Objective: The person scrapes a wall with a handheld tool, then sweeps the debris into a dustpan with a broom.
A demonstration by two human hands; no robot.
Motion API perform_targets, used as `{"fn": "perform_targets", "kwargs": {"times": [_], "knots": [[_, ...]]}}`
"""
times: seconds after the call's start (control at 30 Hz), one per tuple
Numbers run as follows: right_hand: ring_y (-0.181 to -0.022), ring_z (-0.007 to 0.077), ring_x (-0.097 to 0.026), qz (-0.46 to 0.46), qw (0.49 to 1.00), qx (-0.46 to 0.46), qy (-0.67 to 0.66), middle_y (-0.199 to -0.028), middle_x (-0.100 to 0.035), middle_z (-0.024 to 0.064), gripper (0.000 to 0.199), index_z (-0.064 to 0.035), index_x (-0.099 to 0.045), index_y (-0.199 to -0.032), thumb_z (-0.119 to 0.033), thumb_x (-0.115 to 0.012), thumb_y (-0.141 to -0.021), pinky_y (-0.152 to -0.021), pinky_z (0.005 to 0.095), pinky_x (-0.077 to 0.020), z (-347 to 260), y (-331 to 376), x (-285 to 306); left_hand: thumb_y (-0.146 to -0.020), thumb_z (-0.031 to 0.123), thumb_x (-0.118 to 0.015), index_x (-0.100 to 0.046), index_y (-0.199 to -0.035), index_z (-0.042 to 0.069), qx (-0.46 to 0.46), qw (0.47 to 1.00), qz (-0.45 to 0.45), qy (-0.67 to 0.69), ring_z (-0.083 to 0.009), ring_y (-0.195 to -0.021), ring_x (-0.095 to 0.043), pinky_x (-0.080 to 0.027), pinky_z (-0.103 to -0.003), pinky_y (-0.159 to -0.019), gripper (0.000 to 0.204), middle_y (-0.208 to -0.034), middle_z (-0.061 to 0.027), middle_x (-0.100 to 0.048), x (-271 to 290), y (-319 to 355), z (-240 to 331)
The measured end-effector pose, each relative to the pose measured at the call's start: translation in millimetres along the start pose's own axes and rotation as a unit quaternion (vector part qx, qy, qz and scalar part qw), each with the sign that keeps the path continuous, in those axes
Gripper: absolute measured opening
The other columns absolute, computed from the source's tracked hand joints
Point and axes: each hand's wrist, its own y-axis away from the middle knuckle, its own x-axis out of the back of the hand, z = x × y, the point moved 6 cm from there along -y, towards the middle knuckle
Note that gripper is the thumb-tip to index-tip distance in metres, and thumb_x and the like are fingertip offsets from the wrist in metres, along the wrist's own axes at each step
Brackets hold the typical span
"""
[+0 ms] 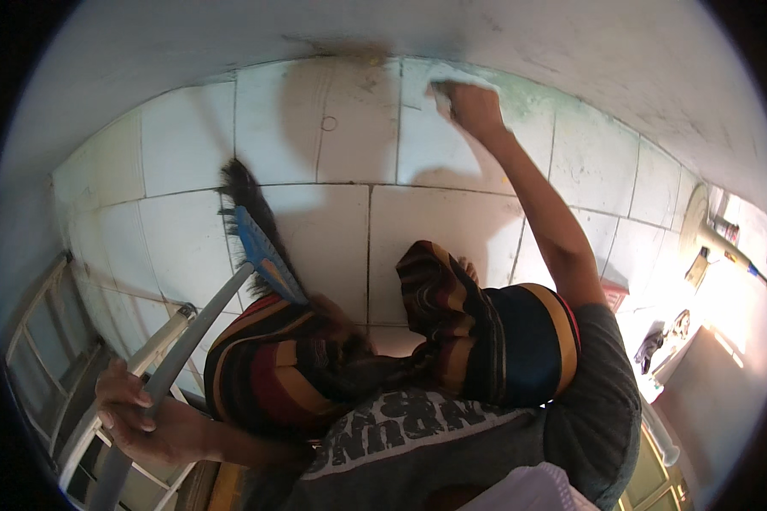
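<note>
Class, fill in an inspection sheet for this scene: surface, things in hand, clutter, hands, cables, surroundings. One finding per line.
Surface: tiled floor, pale square tiles with dark joints and smudges near the wall.
Things in hand: broom with grey handle, blue head and dark bristles resting on the tiles; a small pale object, too blurred to identify, pressed to a tile.
Clutter: small items in the sunlit patch at far right, too washed out to identify.
Hands: left hand gripping the broom handle; right hand stretched forward onto the floor by the wall.
Cables: nothing seen.
Surroundings: white wall ahead; white frame at left; pale round stand at right.
</note>
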Motion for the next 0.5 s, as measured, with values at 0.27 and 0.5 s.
{"fn": "perform_targets", "kwargs": {"times": [0.27,0.5], "knots": [[-0.078,0.0264,-0.068,-0.032,0.999,-0.025,0.02,-0.095,-0.068,0.0145,0.028,-0.0213,-0.07,-0.102,-0.031,-0.066,-0.075,-0.061,0.0393,-0.0535,9.1,-9.8,-5.2,-0.097,0.022,-0.03,-0.028,-0.061,0.016,0.045,0.998,0.021,0.032,-0.0136,-0.069,-0.035,-0.031,-0.043,-0.092,0.037,-0.062,-0.002,-0.033,-8.7,3.0,-1.3],[-0.091,0.0211,-0.066,0.009,0.988,0.157,-0.002,-0.12,-0.061,0.0059,0.055,-0.0302,-0.06,-0.122,-0.004,-0.061,-0.074,-0.06,0.0333,-0.0544,-31.6,27.7,-9.4,-0.097,0.022,-0.029,-0.029,-0.058,0.017,0.026,0.998,0.032,0.039,-0.0141,-0.07,-0.037,-0.031,-0.044,-0.096,0.039,-0.06,-0.0026,-0.035,-2.9,-4.1,-2.5]]}}
